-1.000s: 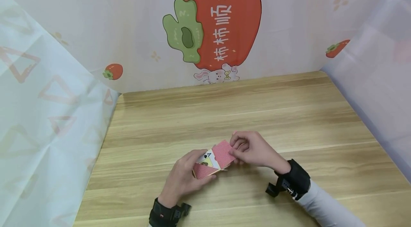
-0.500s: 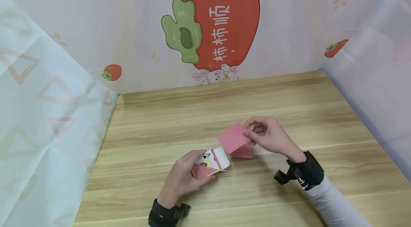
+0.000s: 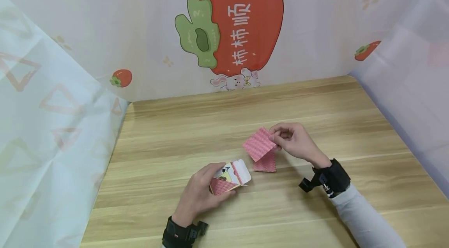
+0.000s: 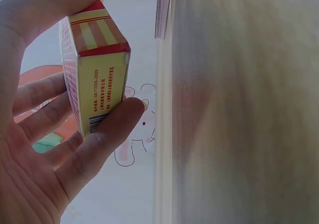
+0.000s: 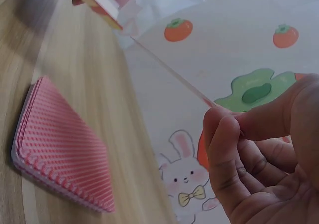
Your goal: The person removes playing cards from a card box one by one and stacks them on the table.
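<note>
My left hand (image 3: 200, 193) grips a playing-card box (image 3: 223, 187), its white end flap standing open toward the right. An ace shows on the box's face, and its yellow printed side (image 4: 102, 84) faces the left wrist camera. My right hand (image 3: 294, 142) pinches a red-checked playing card (image 3: 258, 145) by its corner, back side up. Just below that card, a small stack of playing cards (image 3: 266, 164) lies on the table, partly covered by it in the head view. In the right wrist view the held card appears edge-on, apart from the stack.
The wood-grain table (image 3: 168, 135) reaches back to a white curtain (image 3: 154, 34) with persimmon and rabbit prints. More pale curtain hangs along the left and right sides. Each wrist wears a black camera strap.
My right hand has drawn the card away from the box, moving right and toward the back, which uncovers the white flap and the stack. My left hand and the box have stayed put.
</note>
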Tool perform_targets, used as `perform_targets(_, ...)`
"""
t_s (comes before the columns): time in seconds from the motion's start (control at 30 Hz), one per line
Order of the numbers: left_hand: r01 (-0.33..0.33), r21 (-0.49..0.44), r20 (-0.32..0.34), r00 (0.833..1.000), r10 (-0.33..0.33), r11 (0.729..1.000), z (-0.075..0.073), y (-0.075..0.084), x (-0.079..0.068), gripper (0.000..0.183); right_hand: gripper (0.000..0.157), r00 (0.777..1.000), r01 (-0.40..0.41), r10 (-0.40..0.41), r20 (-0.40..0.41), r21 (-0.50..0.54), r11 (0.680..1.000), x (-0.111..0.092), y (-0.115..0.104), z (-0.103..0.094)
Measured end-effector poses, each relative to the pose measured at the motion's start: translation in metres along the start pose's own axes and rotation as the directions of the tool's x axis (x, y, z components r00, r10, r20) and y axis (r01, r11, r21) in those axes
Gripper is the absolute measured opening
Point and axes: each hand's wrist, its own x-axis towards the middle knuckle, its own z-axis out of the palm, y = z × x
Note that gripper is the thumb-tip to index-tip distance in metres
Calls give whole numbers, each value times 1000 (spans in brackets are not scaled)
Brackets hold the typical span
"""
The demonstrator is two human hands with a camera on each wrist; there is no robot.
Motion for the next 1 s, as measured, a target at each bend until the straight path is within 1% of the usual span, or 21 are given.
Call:
perform_targets(0.27, -8, -15, 3, 1000, 8, 1000, -1, -1, 2, 75, 14, 999, -30, 29, -20, -33, 999, 9, 20, 0)
perform_targets(0.47, 1, -15, 8, 1000, -1, 1000, -1, 0, 1, 75, 19, 997, -82, 83, 7, -40, 996, 13, 32, 0)
perform_targets(0.6, 11, -2, 10, 1000, -11, 1000, -1, 1, 0, 74, 19, 995, -100, 102, 17, -88, 991, 16, 37, 0)
perform_targets(0.77, 15, 18, 6, 1000, -15, 1000, 0, 1, 0, 73, 18, 997, -77, 82, 18, -182, 980, 17, 42, 1)
perform_targets(1.0, 8, 3, 9, 1000, -8, 1000, 1, 0, 0, 74, 16, 1000, 7, 0, 27, -287, 958, 19, 51, 4)
